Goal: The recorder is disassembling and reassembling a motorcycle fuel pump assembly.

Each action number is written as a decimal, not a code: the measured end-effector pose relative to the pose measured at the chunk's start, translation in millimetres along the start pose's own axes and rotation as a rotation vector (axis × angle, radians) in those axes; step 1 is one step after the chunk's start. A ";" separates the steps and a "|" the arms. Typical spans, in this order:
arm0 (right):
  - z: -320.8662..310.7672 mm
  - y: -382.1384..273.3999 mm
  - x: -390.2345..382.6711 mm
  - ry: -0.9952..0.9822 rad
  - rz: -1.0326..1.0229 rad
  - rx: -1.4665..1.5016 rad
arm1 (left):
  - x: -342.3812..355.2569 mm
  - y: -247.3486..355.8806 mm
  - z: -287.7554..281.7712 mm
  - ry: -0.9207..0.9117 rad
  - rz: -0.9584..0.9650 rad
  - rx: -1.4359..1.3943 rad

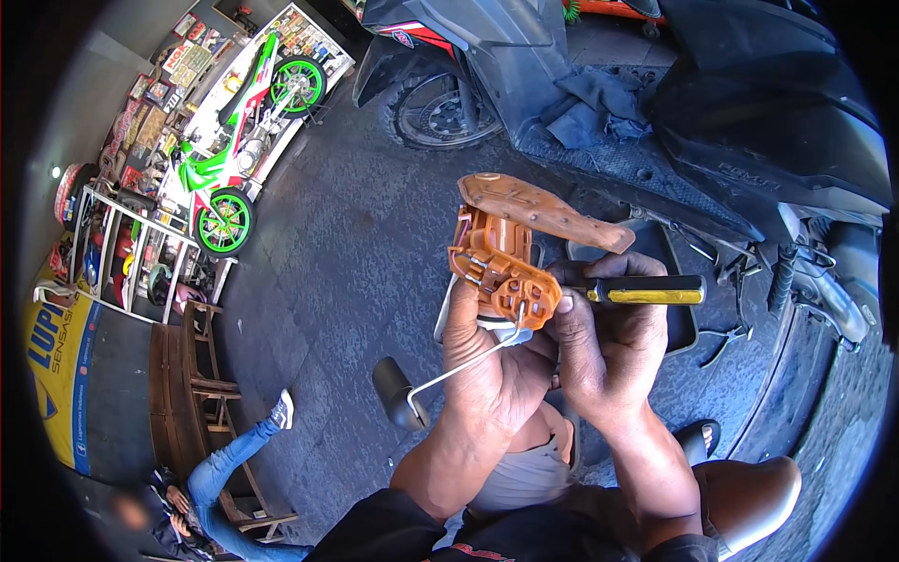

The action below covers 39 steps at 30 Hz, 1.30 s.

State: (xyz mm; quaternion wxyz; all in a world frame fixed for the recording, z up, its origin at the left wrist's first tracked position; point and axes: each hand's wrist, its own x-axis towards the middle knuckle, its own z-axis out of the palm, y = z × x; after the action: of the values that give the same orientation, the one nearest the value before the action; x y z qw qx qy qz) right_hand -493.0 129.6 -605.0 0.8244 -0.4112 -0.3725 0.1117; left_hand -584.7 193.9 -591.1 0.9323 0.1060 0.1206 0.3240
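An orange-brown plastic fuel pump unit (510,245) is raised in front of me, its broad flange at the far end. My left hand (487,379) is closed round its near left side. From the unit a bent metal wire (459,373) runs down to the left and ends in a black cylindrical float (397,389). On the right, my right hand (613,351) grips a screwdriver (651,290) with a yellow and black handle, which lies sideways. The fingers and the unit's edge hide the screwdriver's tip. My right thumb is close against the unit's right side.
A dark scooter (749,103) stands beyond my hands, with a dark cloth (599,108) on its footboard. Pliers (723,343) lie on the floor by a dark tray (682,339). A person in jeans (225,468) sits on a wooden bench (171,393) at left, near a green motorcycle (229,155).
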 end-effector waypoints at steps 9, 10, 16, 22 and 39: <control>-0.4 4.0 -3.1 -0.008 -0.067 -0.181 | 4.1 -3.1 -0.8 -0.023 0.044 0.087; 0.2 3.7 -3.2 -0.005 -0.059 -0.196 | 4.2 -3.6 -1.0 -0.022 0.044 0.088; -1.9 -3.9 -1.2 -0.027 -0.046 -0.262 | 4.4 -4.4 -2.7 -0.037 0.025 0.056; -1.0 -16.8 3.5 -0.072 0.029 -0.292 | 3.8 -5.7 0.9 -0.031 0.028 0.030; -26.2 -23.1 0.6 0.174 0.238 0.399 | -2.1 -7.2 14.9 -0.061 -0.093 0.080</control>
State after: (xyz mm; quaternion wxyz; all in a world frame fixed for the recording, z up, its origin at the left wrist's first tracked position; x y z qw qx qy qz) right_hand -476.9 99.6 -597.1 0.8993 -0.2892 -0.2197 0.2438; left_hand -577.7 185.2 -578.6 0.9448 0.1471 0.1095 0.2716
